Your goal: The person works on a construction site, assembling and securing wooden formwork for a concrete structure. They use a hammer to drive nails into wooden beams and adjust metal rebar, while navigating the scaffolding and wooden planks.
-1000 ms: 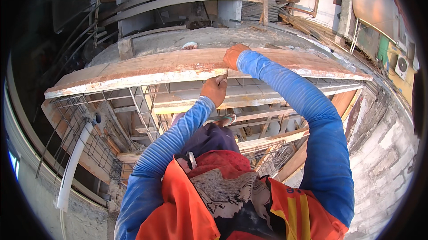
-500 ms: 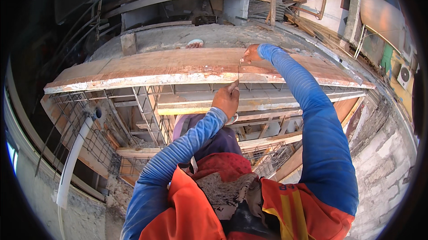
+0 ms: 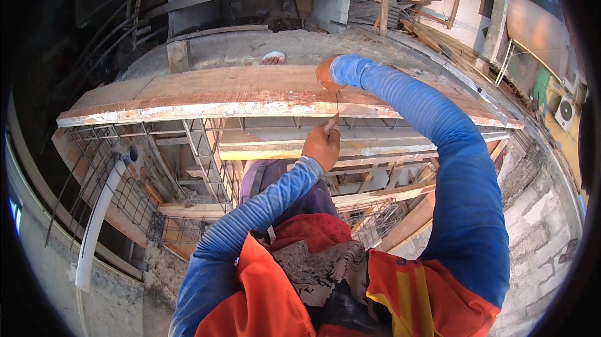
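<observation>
A thin dark wire runs down over the front edge of a long wooden board. Its lower end meets the pinched thumb and finger of my left hand, just below the board's edge. Above the board's top face, my right hand is closed at the wire's upper end, with the wrist bent; the sleeve and the back of the hand hide most of its fingers. Chipped white residue covers the board's front edge. Beneath it, steel rebar forms a cage between planks, and a second plank has a yellow edge.
A white pipe leans at the left beside the rebar mesh. Past the board, a foot in a sandal rests on a concrete ledge, near an upright wood block. Stacked timber lies at the back right; a rough block wall stands at the right.
My right hand has moved left and turned over at the wrist, its elbow swinging outward. My left hand has shifted slightly right, still pinching the wire's lower end.
</observation>
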Available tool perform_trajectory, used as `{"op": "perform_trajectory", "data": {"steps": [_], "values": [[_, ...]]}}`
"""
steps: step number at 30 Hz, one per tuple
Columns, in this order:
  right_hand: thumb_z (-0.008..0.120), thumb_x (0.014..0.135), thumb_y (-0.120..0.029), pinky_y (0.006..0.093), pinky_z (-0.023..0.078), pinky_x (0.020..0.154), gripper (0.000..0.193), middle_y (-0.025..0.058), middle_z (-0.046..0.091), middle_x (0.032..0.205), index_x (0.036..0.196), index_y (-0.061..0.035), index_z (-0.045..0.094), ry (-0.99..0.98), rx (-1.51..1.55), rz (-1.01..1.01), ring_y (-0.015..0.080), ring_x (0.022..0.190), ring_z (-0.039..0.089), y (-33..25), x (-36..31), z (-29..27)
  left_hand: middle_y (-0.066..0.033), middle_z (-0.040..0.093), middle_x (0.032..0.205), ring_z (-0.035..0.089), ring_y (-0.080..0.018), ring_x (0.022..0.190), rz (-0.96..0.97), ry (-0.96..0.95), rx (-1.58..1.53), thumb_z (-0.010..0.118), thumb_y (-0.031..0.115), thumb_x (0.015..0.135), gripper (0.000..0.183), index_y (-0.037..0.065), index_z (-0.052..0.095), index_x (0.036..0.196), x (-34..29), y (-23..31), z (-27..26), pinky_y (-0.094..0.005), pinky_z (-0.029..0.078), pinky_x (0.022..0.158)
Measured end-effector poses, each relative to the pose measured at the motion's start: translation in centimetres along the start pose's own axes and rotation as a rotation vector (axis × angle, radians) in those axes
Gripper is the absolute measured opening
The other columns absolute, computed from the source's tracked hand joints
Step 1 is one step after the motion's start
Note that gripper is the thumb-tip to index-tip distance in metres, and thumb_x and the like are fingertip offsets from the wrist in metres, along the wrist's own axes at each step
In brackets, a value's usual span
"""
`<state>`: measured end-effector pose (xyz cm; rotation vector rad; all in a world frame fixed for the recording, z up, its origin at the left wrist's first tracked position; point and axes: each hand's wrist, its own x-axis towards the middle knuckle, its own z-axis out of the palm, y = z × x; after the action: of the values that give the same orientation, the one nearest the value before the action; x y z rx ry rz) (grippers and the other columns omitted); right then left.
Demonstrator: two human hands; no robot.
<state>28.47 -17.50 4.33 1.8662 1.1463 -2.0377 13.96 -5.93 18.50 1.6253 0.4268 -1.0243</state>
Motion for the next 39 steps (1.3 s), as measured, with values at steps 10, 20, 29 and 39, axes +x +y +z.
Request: {"op": "perform_trajectory", "data": {"steps": [10,20,29,39], "values": [[0.05,0.096,-0.043,0.043,0.047,0.084,0.036,0.0138,0.068,0.092,0.096,-0.0108,0.067,0.1,0.685,0.115,0.0277,0.085,0.063,6.0,-4.0,8.5,0.0016,0.045,0.067,0.043,-0.0085,0.051,-0.116,0.014,-0.358,0.044,0.021,0.097,0.035,0.0,0.057,0.122,-1.0,-2.2,2.6,-0.0253,0.039,0.048],[0.043,0.102,-0.031,0.0321,0.049,0.072,0.033,0.0077,0.06,0.076,0.099,-0.0062,0.065,0.545,1.756,0.226,0.0175,0.072,0.056,-7.6,-10.8,13.0,0.0042,0.043,0.067,0.037,-0.0053,0.049,-0.151,0.0,-0.545,0.04,0.021,0.099,0.022,0.005,0.055,0.105,-4.2,1.7,5.5,-0.0225,0.032,0.043],[0.041,0.101,-0.019,0.0244,0.031,0.047,0.028,-0.0046,0.035,0.068,0.113,-0.0025,0.06,0.616,2.457,0.174,0.0072,0.055,0.032,-11.5,-12.2,12.9,-0.0126,0.063,0.071,0.063,-0.0218,0.067,0.226,-0.297,0.108,0.039,0.029,0.102,0.036,-0.002,0.057,0.102,-5.7,-0.3,3.0,-0.0373,0.051,0.066],[0.042,0.101,-0.018,0.023,0.022,0.041,0.022,-0.0063,0.028,0.063,0.104,-0.0016,0.056,0.779,2.885,-0.197,0.0047,0.048,0.023,-17.3,-13.8,15.0,-0.0137,0.043,0.141,0.05,-0.0374,0.119,0.844,-0.81,0.964,0.053,0.006,0.087,0.044,0.011,0.047,0.13,10.7,2.3,-4.2,-0.0432,0.043,0.103]]}}
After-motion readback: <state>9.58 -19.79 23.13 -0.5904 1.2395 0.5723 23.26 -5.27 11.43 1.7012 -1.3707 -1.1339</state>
